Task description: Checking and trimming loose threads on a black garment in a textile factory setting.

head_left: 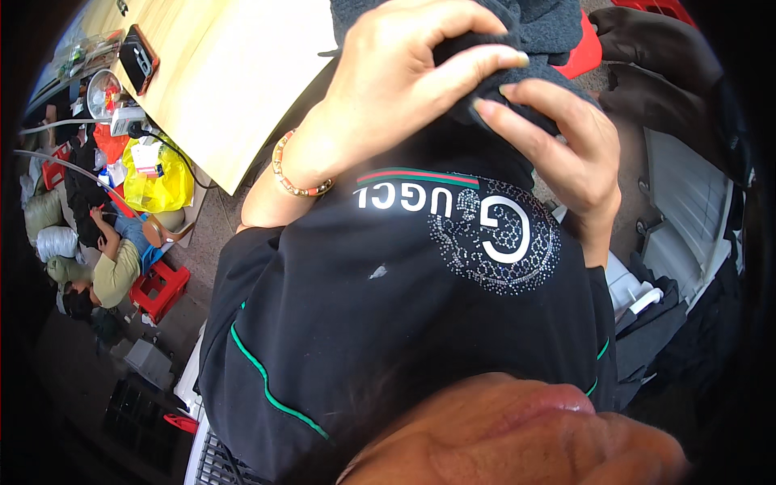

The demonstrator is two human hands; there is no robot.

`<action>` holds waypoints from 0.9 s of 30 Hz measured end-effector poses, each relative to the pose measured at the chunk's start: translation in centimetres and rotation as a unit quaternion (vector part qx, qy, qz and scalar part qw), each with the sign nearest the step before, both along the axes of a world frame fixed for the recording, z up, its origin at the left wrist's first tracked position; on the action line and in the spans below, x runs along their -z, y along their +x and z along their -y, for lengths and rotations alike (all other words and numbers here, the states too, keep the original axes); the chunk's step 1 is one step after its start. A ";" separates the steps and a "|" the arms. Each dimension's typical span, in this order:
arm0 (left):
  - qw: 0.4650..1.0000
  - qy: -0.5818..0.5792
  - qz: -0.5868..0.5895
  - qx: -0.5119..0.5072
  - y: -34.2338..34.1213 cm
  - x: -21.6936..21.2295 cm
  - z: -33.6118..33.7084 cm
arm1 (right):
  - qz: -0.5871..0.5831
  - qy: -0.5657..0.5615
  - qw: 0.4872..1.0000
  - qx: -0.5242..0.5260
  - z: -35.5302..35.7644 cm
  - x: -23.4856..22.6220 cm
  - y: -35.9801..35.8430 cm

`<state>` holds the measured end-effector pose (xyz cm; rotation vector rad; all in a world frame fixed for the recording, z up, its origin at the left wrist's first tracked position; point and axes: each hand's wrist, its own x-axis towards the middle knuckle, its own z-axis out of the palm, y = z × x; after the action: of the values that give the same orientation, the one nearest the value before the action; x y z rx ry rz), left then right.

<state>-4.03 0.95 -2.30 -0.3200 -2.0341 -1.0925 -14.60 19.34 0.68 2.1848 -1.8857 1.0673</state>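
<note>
I've got both hands up at some dark grey cloth (529,73), which sits past the right edge of the pale wooden surface (218,77), in front of the black shirt (339,291). My left hand (412,77), the one with the beaded bracelet (283,166), is curled over it, thumb and index tips apart with cloth showing in the gap; can't tell from here if that grip is actually clamped on anything. My right hand (566,137) comes in from the other side, bent fingers at the fabric, but its thumb is hidden, so no clue how tight that grip is either. A phone in a dark case (139,61) is over by the surface's left edge. Containers are all off beyond that edge: a round clear tub (103,93) with something red and white in it, a clear tray (85,50) with a jumble of small bits I can't make out, and a yellow plastic bag (166,192) near the lower corner, with white and pinkish stuff in its mouth. There's an orange-red bag (111,144) just beside the yellow one, contents too blurry to call. Further down on the left I can see a red stool (160,289) next to a co-worker in a yellowish-green top (117,275).
</note>
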 end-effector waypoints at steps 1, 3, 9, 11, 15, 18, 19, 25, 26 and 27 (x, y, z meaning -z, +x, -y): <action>0.999 -0.033 -0.004 0.006 -0.2 -0.1 0.0 | -0.006 -0.005 1.000 0.001 0.4 0.4 -0.2; 0.939 0.173 0.298 0.005 1.2 -2.7 -0.9 | -0.014 -0.057 0.998 0.031 0.8 1.6 -1.0; 0.880 0.289 0.366 0.087 1.6 -2.6 -0.5 | 0.039 -0.122 0.989 0.070 1.3 3.3 -1.2; 0.895 0.228 0.379 0.061 1.5 -2.2 -0.4 | 0.063 -0.098 0.990 0.074 1.0 3.3 -1.2; 0.929 0.195 0.315 0.027 1.2 -0.7 -0.7 | 0.108 -0.068 0.990 0.058 1.0 3.4 -1.8; 0.980 0.092 0.172 0.033 0.6 1.6 -0.1 | 0.134 -0.052 0.989 0.033 1.1 3.1 -2.2; 0.998 0.006 0.050 0.045 0.2 2.3 0.1 | 0.134 -0.039 0.990 0.023 0.9 2.9 -2.1; 0.997 0.034 0.062 0.043 0.4 3.3 0.2 | 0.137 0.005 0.990 0.012 1.1 3.1 -2.3; 0.996 0.035 0.063 0.044 0.3 3.2 0.3 | 0.127 0.008 0.992 0.019 1.3 2.9 -2.6; 0.998 -0.008 0.057 0.038 0.3 2.9 0.6 | 0.208 0.031 0.977 0.040 1.3 2.8 -2.2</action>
<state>-3.75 0.36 -5.20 -0.3520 -2.1488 -1.1637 -16.84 18.03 -2.09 2.0136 -2.1687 1.5709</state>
